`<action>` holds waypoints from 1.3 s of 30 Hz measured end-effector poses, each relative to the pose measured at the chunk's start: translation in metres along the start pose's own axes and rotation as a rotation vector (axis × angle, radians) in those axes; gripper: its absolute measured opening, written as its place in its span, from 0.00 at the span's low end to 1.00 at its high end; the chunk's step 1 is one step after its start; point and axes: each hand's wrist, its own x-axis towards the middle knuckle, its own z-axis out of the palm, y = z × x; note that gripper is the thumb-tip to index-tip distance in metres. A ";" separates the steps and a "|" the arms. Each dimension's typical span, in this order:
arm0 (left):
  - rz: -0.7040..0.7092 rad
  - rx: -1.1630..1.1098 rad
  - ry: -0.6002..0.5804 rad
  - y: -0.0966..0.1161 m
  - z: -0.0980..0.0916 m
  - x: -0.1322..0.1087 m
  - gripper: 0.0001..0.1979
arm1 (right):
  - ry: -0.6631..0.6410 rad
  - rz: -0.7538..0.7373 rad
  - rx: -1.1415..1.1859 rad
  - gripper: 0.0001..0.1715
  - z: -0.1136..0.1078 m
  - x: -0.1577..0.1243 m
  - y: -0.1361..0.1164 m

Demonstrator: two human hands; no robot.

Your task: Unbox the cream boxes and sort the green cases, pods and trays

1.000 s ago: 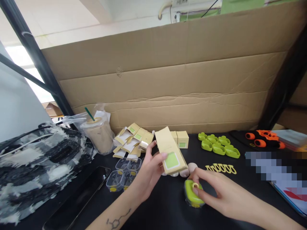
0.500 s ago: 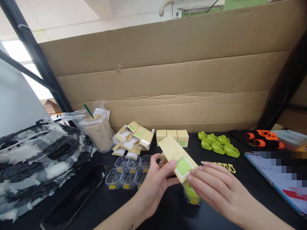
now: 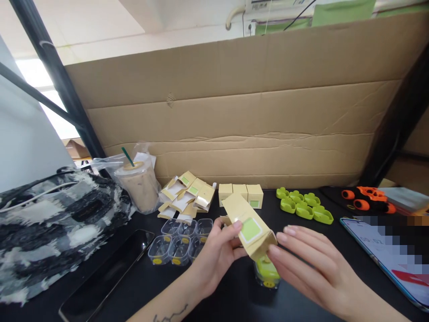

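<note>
My left hand (image 3: 214, 259) grips a small tan carton (image 3: 241, 213) with a green label, held tilted above the black table (image 3: 234, 299). My right hand (image 3: 311, 268) is at the carton's lower right end, fingers stretched out and thumb tip touching its corner. Just below the carton, a green piece in a clear plastic case (image 3: 266, 273) sits on the table between my hands.
Several empty clear cases (image 3: 177, 243), a pile of flat cartons (image 3: 186, 194) and three folded boxes (image 3: 240, 193) lie behind. Green pieces (image 3: 304, 205), orange pieces (image 3: 365, 199), an iced drink (image 3: 139, 185), two phones (image 3: 103, 273) (image 3: 385, 250), a patterned bag (image 3: 50, 223) and a cardboard wall (image 3: 234, 125) surround them.
My right hand left the green cased piece on the table and came up to the carton's end. My left hand lowered and tilted the carton, which now looks opened into a box shape.
</note>
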 end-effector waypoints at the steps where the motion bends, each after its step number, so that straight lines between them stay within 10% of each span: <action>1: 0.003 0.001 -0.003 -0.001 0.000 0.000 0.13 | -0.034 -0.003 -0.006 0.19 0.000 0.003 0.000; 24: -0.006 0.062 0.009 -0.007 0.000 -0.001 0.14 | -0.030 -0.068 0.026 0.11 0.002 0.011 0.005; 39: -0.001 0.052 0.001 -0.012 -0.002 -0.003 0.13 | 0.002 -0.105 0.015 0.23 0.002 0.013 0.006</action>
